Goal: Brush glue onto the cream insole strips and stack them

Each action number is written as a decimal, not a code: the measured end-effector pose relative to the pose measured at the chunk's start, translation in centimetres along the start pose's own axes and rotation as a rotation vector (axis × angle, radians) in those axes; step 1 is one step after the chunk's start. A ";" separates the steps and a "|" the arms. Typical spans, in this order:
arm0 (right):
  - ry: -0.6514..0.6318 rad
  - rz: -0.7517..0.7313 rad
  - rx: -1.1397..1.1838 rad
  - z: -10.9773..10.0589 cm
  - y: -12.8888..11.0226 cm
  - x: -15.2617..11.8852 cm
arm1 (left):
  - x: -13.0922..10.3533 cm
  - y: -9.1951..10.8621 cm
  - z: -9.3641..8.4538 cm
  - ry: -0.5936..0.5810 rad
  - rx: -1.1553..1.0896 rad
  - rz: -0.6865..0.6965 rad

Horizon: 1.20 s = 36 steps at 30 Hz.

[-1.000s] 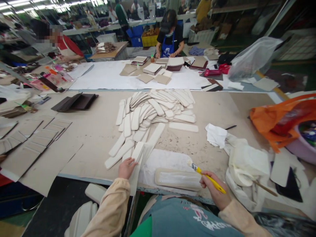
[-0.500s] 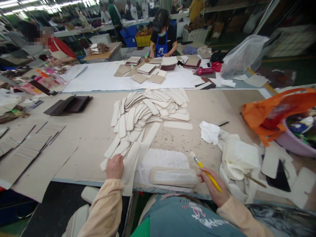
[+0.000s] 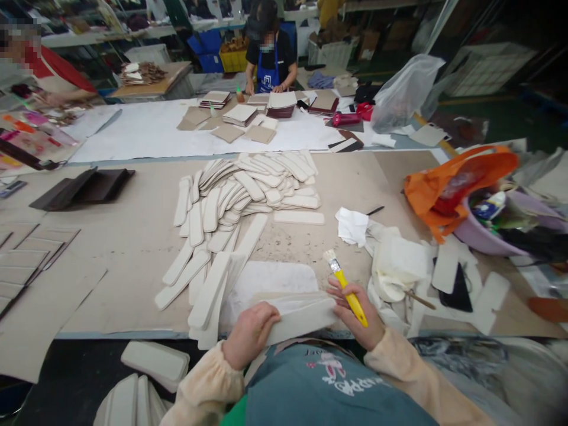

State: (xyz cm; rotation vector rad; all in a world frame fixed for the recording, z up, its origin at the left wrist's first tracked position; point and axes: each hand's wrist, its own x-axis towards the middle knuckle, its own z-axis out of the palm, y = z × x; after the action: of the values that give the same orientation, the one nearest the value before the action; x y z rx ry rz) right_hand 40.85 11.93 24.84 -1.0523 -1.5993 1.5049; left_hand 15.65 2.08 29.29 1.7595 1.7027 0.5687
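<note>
A long pale strip with rounded ends (image 3: pixel 304 319) lies across the near table edge. My left hand (image 3: pixel 251 332) pinches its left end between thumb and fingers. At its right end my right hand (image 3: pixel 357 313) touches the strip with its fingertips and holds a yellow-handled brush (image 3: pixel 350 296), bristles pointing up and away. Behind the strip is a white sheet (image 3: pixel 275 275), and other pale layers show partly beneath the strip. A large heap of similar pale strips (image 3: pixel 239 195) spreads over the table beyond, with several long pieces reaching down beside my left hand.
On the right are a crumpled white cloth (image 3: pixel 399 260), an orange bag (image 3: pixel 444 189) and a purple basin (image 3: pixel 483 236). Dark folded pieces (image 3: pixel 84 186) lie at left. More pale pieces (image 3: pixel 155 361) sit below the table edge. Across the table a person in a blue apron works.
My left hand has moved from the heap to the near edge, now with a pale strip. The brush is more upright and my right hand has met the strip. The view has shifted right.
</note>
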 end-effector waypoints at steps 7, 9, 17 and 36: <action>-0.037 0.160 -0.223 -2.3 2.2 -3.0 | -1.8 -2.1 4.4 -0.167 -0.467 -0.366; -0.003 0.138 -0.257 -2.8 3.4 -3.5 | -3.3 -3.8 4.8 -0.238 -0.722 -0.546; 0.026 0.083 -0.395 -0.7 6.5 -1.8 | -4.0 -7.4 6.0 0.226 -0.756 -0.804; -0.001 0.005 -0.660 2.3 10.0 1.0 | 0.4 -12.3 5.8 0.269 -0.132 -0.701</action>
State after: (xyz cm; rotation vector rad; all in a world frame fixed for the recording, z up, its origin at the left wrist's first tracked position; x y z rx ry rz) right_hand 39.36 11.84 14.69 -1.3935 -2.1586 0.9813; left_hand 10.73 1.41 16.59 0.9190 2.2418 0.5866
